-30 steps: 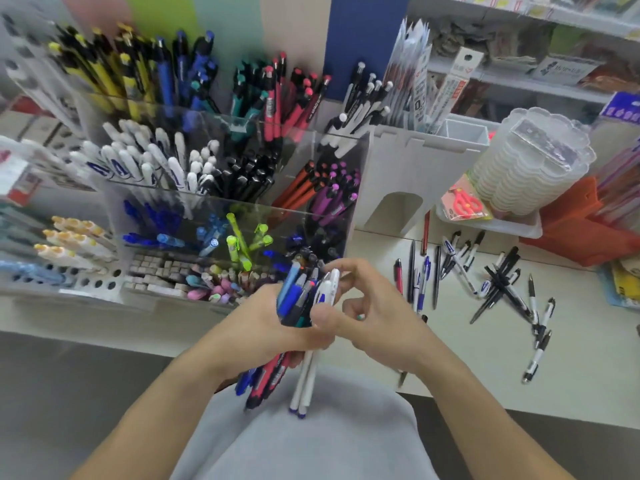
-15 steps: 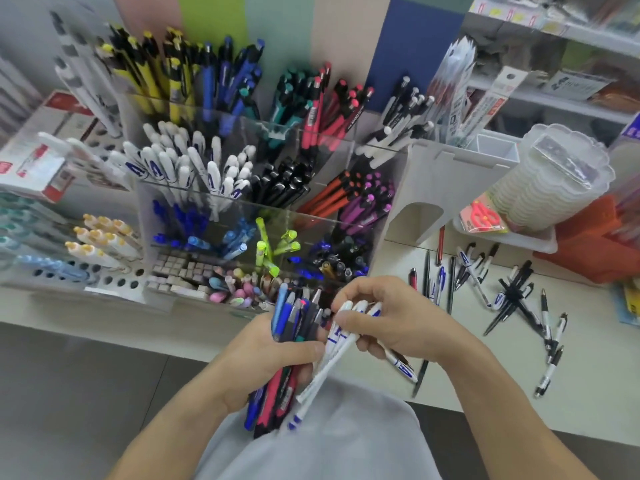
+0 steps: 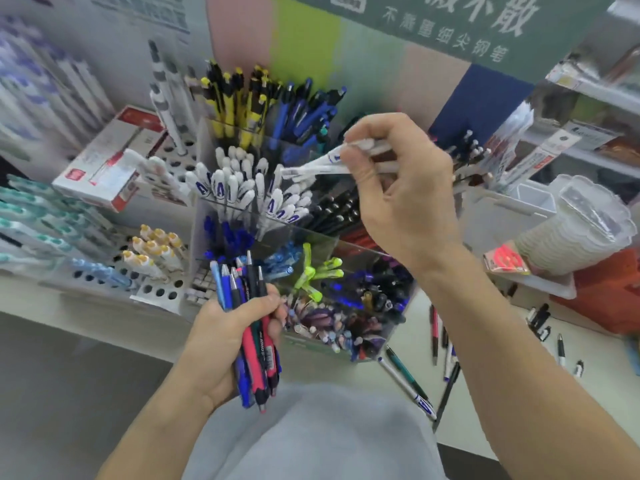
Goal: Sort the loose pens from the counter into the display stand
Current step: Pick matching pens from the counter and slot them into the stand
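The right hand (image 3: pixel 398 188) is raised over the display stand (image 3: pixel 242 209), fingers curled and pinching a small clutch of white pens (image 3: pixel 311 166) near their middle, with the ends pointing out to the left of the hand. They hang just above the compartment of matching white pens (image 3: pixel 242 188), which stand packed together directly below and left of the fingertips; the held pens are blurred, so how many there are cannot be told. The left hand (image 3: pixel 228 341), lower and nearer the body, is wrapped round a mixed bundle of pens (image 3: pixel 252 327) in blue, black and red, held upright with the clicker ends rising above the thumb and the tips sticking out below the palm.

These pens should be light and stiff, with smooth plastic barrels that slide against each other. A pinch at mid-barrel looks right for steering the white ones in end first, but a loose pinch on several at once could let one slip out sideways. The bundle probably needs a firm wrap, since a single pen could work its way down out of the fist.

Right of and below the right forearm, more loose pens (image 3: pixel 436 341) lie scattered on the pale worktop (image 3: pixel 485 393), some just beside the stand's front corner, others farther out to the right. Beyond the right hand stands a stack of clear plastic containers (image 3: pixel 581 230).
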The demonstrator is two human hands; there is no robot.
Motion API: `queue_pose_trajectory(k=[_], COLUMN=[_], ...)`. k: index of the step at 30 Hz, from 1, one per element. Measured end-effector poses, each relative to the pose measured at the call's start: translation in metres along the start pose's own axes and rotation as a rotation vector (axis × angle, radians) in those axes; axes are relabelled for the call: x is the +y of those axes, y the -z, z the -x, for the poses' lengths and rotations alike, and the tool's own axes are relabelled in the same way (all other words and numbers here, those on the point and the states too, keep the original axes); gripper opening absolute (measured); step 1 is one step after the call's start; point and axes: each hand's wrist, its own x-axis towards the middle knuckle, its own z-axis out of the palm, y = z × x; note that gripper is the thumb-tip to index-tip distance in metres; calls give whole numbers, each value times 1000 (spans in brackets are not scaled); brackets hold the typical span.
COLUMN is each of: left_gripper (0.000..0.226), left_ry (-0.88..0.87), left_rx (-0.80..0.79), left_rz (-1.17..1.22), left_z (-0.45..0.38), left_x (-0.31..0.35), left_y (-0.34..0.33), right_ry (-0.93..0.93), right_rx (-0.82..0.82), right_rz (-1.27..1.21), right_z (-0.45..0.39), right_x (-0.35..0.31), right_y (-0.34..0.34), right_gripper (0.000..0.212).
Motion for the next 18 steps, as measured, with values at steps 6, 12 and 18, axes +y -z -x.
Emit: queue_pose_trajectory(k=[6,12,18], left_gripper=[23,15,21], left_ry=[-50,-20,4], left_rx=[-13,-12,-46], left_rz=[14,9,20], left_z=[-4,-4,-3], left_x=[7,4,5], left_y=[4,10,9], right_ry=[152,61,21], right_rx=[-468,-188,-92], right_rz=[430,488,218], right_z=[-13,15,-4], right_x=[10,10,22], right_y=[-65,-76,-71], right_gripper=[18,62,40])
